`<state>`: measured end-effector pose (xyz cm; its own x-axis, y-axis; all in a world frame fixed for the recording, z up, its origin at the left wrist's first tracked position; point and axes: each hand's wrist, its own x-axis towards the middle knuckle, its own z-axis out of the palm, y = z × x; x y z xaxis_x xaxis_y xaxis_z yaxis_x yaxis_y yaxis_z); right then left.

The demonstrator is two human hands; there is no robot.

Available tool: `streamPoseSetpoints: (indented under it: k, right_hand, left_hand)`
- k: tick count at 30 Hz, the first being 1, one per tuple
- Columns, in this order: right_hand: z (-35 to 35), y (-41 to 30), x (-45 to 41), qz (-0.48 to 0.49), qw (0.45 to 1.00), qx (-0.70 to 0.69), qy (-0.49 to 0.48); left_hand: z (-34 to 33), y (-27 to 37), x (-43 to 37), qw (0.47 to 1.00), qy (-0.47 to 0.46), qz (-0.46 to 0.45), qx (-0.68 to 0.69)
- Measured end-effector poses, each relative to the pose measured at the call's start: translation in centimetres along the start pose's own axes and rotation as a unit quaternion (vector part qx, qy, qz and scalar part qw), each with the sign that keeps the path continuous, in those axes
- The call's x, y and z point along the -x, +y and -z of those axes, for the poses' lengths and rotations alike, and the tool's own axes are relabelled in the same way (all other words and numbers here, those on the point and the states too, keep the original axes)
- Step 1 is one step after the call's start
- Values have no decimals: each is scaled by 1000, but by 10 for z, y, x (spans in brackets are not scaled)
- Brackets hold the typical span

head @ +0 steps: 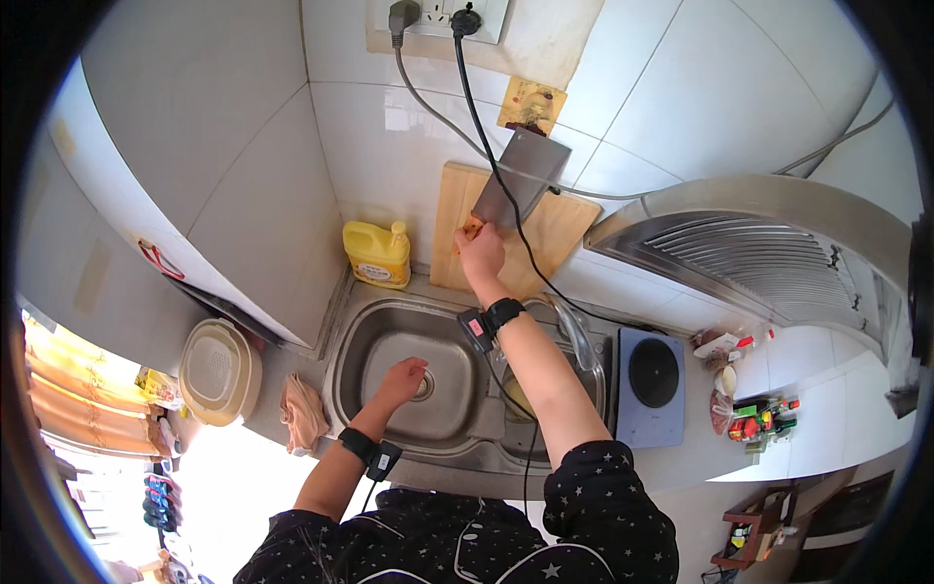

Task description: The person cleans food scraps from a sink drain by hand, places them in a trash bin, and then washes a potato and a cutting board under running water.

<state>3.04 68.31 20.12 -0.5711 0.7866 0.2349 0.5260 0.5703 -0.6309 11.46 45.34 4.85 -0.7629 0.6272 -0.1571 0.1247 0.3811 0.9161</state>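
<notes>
My right hand (483,254) is closed around the wooden handle of a cleaver (522,174). The broad steel blade points up toward the tiled wall, in front of a wooden cutting board (558,226) that leans there. A black cord passes across the view of the blade. Over the left basin of the steel sink (365,350), my left hand (401,382) hangs with loosely bent fingers and nothing in it. Its fingertips appear above the drain (421,387). In the right basin, partly hidden by my right arm, lies a pale yellowish round thing (516,398).
A yellow jug (377,254) stands behind the sink. To the left are a crumpled cloth (303,415) and a beige lidded container (219,370). An electric hot plate (651,387) sits right of the faucet (576,339). The range hood (730,241) juts out above, near plugged-in cords (467,95).
</notes>
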Motion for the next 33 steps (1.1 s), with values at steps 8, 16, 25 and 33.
streamPoseSetpoints:
  k: [8, 16, 25, 33]
  right_hand:
    - [6, 12, 4, 135, 985, -64, 84]
    - [20, 8, 2, 150, 981, -51, 110]
    - [20, 16, 19, 130, 988, -15, 77]
    - [35, 13, 32, 142, 986, -28, 78]
  left_hand:
    - [-8, -5, 9, 999, -41, 1, -3]
    - [-16, -31, 15, 998, -51, 13, 20]
    - [-15, -46, 27, 997, -52, 34, 41]
    - [-15, -44, 36, 999, -42, 23, 23]
